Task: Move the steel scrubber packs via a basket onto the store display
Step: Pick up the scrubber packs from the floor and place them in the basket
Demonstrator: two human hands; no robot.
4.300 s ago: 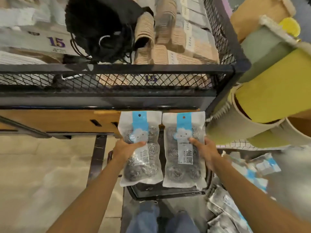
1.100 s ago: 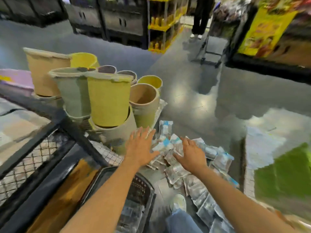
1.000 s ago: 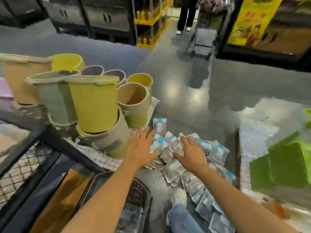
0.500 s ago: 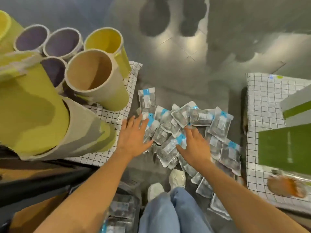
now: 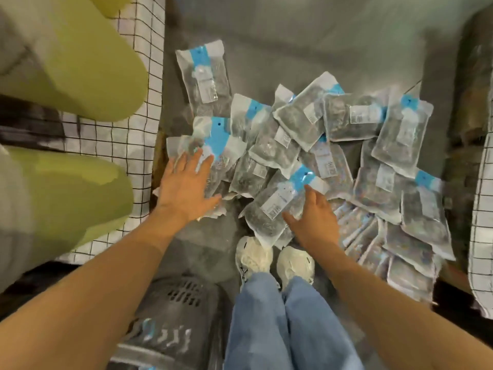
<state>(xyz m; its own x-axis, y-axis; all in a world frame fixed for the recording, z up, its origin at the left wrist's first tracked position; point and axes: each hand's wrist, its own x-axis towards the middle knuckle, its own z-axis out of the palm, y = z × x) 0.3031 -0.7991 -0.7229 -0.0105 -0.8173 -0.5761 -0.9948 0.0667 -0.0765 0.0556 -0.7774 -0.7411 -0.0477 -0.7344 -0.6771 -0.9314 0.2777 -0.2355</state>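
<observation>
Ahead of my fingers (image 5: 206,168) the scrubber packs (image 5: 346,121) are clear with sky-blue strips, white labels and grey steel inside. Left of my fingers, the cloth (image 5: 138,129) is white with a black grid, the rolls (image 5: 80,62) yellow-green.

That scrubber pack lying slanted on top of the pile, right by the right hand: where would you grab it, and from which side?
Probably across its narrow width, just below the blue header, coming from the right, where the right hand is. The pack lies flat on top of the pile with no other pack overlapping it, so the hand could likely close over its long edges.
</observation>
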